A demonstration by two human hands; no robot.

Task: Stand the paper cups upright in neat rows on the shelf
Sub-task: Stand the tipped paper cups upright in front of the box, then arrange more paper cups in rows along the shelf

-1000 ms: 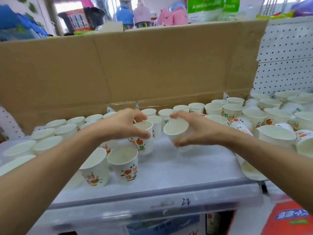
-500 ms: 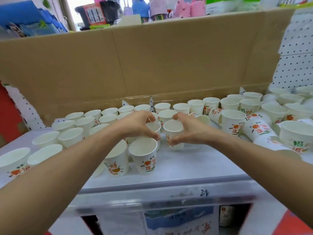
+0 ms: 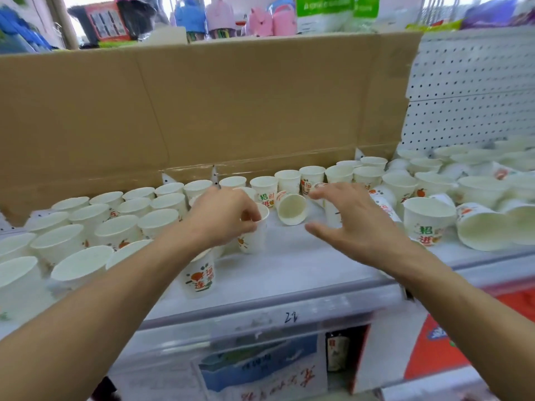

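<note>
White paper cups with orange and green print cover the white shelf (image 3: 289, 273). On the left they stand upright in rows (image 3: 115, 215). My left hand (image 3: 223, 215) grips the rim of an upright cup (image 3: 254, 238) mid-shelf. My right hand (image 3: 356, 221) hovers open, fingers spread, just right of a cup lying on its side (image 3: 291, 208) with its mouth toward me. Another upright cup (image 3: 199, 277) stands under my left forearm. On the right, cups lie jumbled, some tipped over (image 3: 486, 230), one large upright (image 3: 428, 221).
A tall cardboard sheet (image 3: 231, 111) backs the shelf, with white pegboard (image 3: 469, 91) to its right. The shelf's front rail (image 3: 289, 316) is marked "22". Boxes and packages sit on the lower shelf (image 3: 260, 369). Goods line the top beyond the cardboard.
My right hand let go of its cup and opened, moving right toward the tipped cups. My left hand still holds a cup by the rim. The view shifted right.
</note>
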